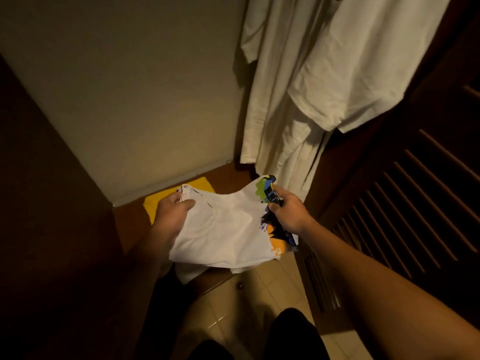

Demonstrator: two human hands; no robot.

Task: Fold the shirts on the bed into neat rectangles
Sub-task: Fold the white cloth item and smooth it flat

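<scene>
A folded white shirt (223, 229) with a colourful splash print along its right side hangs between my two hands, low over a wooden closet shelf (228, 175). My left hand (174, 206) pinches the shirt's left upper corner, thumb on top. At the right upper corner my right hand (285, 211) grips the printed edge in curled fingers. The lower edge of the shirt droops past the shelf front. A yellow folded cloth (179, 189) lies on the shelf under and behind the shirt, partly hidden.
White garments (324, 81) hang from above at the right, reaching down near my right hand. A louvred wooden door (415, 203) stands open on the right. The closet's pale back wall (142, 87) faces me. Tiled floor (259, 307) and my dark trouser legs lie below.
</scene>
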